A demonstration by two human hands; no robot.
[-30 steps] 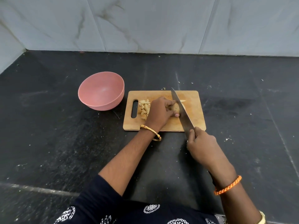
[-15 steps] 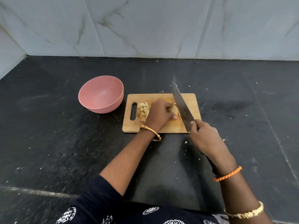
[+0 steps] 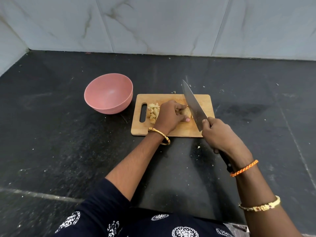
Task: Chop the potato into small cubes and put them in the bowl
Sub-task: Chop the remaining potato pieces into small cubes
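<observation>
Head view: dark surface (image 3: 51, 134), cutting board (image 3: 201, 130), empty pink bowl (image 3: 109, 93) beside it. Right hand (image 3: 220, 135) grip closed on knife (image 3: 193, 106); left hand (image 3: 169, 115) grip pins potato (image 3: 187, 112). We judge fingertips near blade risk nick. Cubes (image 3: 153, 112) piled behind left hand.

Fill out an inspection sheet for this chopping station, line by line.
Surface: black stone counter, dusty, with pale scraps.
Job's things: wooden cutting board; potato piece and cut cubes on it; pink bowl, nothing inside.
Clutter: nothing seen beyond crumbs.
Grippers: left hand pins the potato piece; right hand grips the knife, blade raised.
Cables: nothing seen.
Surroundings: marble-look wall tiles.
</observation>
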